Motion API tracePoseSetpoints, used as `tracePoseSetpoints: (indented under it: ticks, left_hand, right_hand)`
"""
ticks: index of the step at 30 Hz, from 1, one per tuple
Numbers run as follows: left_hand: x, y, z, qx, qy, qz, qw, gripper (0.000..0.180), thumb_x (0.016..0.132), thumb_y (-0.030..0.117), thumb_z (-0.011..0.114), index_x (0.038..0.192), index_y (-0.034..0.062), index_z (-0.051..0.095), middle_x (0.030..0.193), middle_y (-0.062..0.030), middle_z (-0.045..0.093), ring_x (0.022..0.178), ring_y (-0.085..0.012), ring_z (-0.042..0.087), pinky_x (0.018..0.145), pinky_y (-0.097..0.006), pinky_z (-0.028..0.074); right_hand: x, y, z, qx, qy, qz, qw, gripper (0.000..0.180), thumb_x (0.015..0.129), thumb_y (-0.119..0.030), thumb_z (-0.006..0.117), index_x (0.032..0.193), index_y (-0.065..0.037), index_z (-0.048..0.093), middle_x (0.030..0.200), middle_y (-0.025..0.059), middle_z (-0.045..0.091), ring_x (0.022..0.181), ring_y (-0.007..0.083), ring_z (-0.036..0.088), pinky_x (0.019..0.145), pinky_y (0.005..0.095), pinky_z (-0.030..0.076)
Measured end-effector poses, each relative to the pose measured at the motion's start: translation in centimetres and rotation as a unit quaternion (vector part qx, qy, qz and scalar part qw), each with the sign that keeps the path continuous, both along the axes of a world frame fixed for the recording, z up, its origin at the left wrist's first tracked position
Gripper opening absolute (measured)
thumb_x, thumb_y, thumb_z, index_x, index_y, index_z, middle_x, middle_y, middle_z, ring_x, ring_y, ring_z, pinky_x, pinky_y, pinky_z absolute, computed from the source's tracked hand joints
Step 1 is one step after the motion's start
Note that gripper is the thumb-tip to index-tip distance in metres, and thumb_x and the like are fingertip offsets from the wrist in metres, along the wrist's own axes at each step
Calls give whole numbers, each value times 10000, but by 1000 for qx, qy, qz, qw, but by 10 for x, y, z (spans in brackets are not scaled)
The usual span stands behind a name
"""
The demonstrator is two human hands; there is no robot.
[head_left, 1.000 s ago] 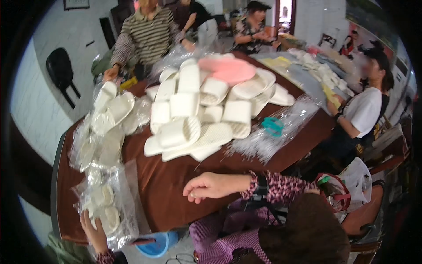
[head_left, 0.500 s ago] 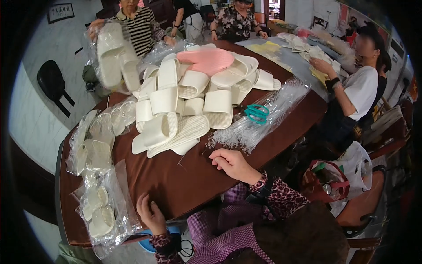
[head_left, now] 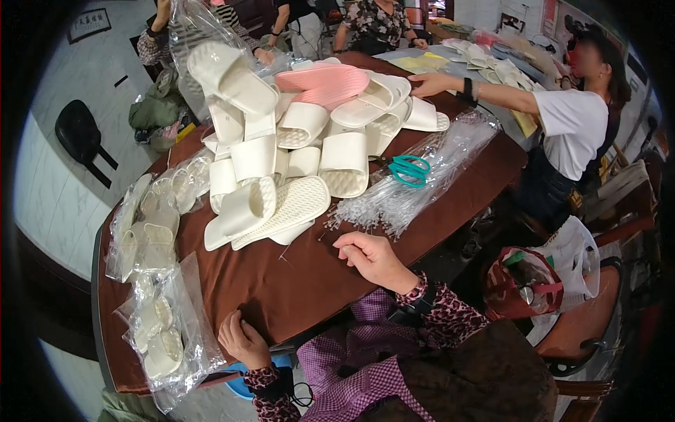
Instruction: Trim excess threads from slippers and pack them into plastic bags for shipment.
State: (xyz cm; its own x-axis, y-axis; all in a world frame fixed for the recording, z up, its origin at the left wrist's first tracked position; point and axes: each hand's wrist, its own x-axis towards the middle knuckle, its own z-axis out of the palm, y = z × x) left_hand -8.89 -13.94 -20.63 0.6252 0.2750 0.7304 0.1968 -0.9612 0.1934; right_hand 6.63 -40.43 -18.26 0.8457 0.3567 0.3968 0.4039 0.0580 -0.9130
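Observation:
My left hand lies at the table's near edge with its fingers loosely bent and apart, holding nothing. My right hand rests on the brown tablecloth with fingers curled in and thumb against them; I see nothing in it. Beyond it lies a bundle of clear plastic ties with teal-handled scissors on top. A heap of white slippers fills the table's middle, a pink slipper among them. Another white slipper is at the mouth of a clear bag held by a person across the table.
Bagged slippers line the table's left side. A person in a white shirt reaches from the right toward the heap. Behind stands a grey table with more slippers. A red bag sits on a chair at my right.
The person across has raised and tipped the clear bag, and slippers from it have come onto the heap. The person at right has stretched an arm toward the heap. My hands have hardly moved.

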Motion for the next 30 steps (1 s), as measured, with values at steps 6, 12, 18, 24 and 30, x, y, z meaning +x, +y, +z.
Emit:
tracePoseSetpoints:
  ticks: [6,12,18,24,30]
  left_hand:
    - [2,-2,-2,6,0,2,1000,214,795,6,491,987,11,584,981,-132,616,945,-317,559,870,-419,397]
    - [1,-3,2,-1,-4,-4,1000,228,775,-3,494,985,14,581,981,-136,617,943,-313,564,859,-420,403]
    - [5,-1,4,-6,-15,-7,1000,229,762,-1,517,982,20,579,976,-126,618,938,-311,568,845,-418,405]
    - [0,4,9,-8,-14,-16,1000,253,727,2,553,977,35,582,980,-118,615,937,-300,572,823,-417,404]
    - [-2,5,13,-35,-21,-45,998,245,739,15,557,983,39,572,980,-113,612,943,-292,578,826,-414,401]
  right_hand:
    - [0,-2,-2,-5,-7,-4,1000,142,889,-17,508,1003,0,592,785,53,618,633,87,575,573,217,480]
    - [-1,-1,6,-21,4,-3,1000,135,891,-26,511,990,-5,600,783,50,622,640,89,584,577,217,486]
    - [-1,3,7,-43,-18,-25,999,138,884,-20,513,984,-5,606,784,57,623,663,97,591,593,225,493]
    - [-4,10,7,-49,29,-36,998,139,880,-15,520,987,7,607,793,59,621,678,86,580,601,215,478]
    - [-1,11,4,-56,32,-61,996,153,873,24,486,971,8,603,757,48,605,617,75,538,559,201,444]
